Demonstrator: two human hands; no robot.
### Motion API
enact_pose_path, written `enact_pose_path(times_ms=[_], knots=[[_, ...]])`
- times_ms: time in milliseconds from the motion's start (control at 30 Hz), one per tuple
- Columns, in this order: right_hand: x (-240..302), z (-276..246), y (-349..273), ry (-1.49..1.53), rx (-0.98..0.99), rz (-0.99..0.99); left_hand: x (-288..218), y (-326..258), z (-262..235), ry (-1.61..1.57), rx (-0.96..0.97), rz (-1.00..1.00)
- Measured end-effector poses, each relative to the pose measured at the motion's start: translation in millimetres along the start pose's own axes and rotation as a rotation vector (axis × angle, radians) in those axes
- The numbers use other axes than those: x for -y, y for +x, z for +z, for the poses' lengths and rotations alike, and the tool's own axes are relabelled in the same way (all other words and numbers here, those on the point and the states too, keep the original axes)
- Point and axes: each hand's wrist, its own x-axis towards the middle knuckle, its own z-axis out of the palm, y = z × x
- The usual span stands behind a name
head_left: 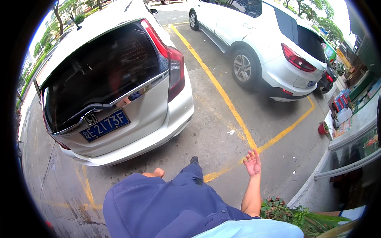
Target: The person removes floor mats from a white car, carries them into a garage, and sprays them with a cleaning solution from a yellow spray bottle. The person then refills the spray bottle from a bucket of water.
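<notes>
My right hand is held out over the pavement on the right, its fingers apart and slightly curled, with nothing in it. Beyond its fingertips, yellow parking lines meet at a corner. At the left edge of my dark blue top, my left hand shows only in part. It looks closed into a loose fist, and no object can be seen in it. The nearest thing to that hand is the rear bumper of a white hatchback, which it does not touch.
A white SUV is parked in the far right bay. Leafy plants grow close by my right forearm. Along the right side runs a shopfront with a glass window, and a red flowerpot stands near it. My dark shoe is on the pavement.
</notes>
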Motion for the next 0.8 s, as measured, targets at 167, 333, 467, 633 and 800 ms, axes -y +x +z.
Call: enact_pose_path(times_ms=[167, 333, 467, 633, 800], knots=[[7.4, -169.8, 34.8, -0.766, -0.920, 0.684, -371.4, 72.4, -44.9, -0.249, 0.135, 0.439], [31.7, -180.8, 150.4, -0.764, -0.967, 0.795, -640.2, 117.2, -111.4, -0.450, 0.204, 0.789], [78.8, -215.3, 296.7, -0.800, -0.947, 0.867, -738.3, 206.1, -125.4, -0.432, 0.171, 0.739], [183.9, -227.6, 575.7, -0.919, -0.782, 0.794, -696.1, 287.4, -129.3, -0.175, 0.048, -0.114], [308.4, -28.6, 989.1, -1.143, -0.244, 0.160, -685.0, 329.6, -130.1, -0.570, -0.052, -0.170]])
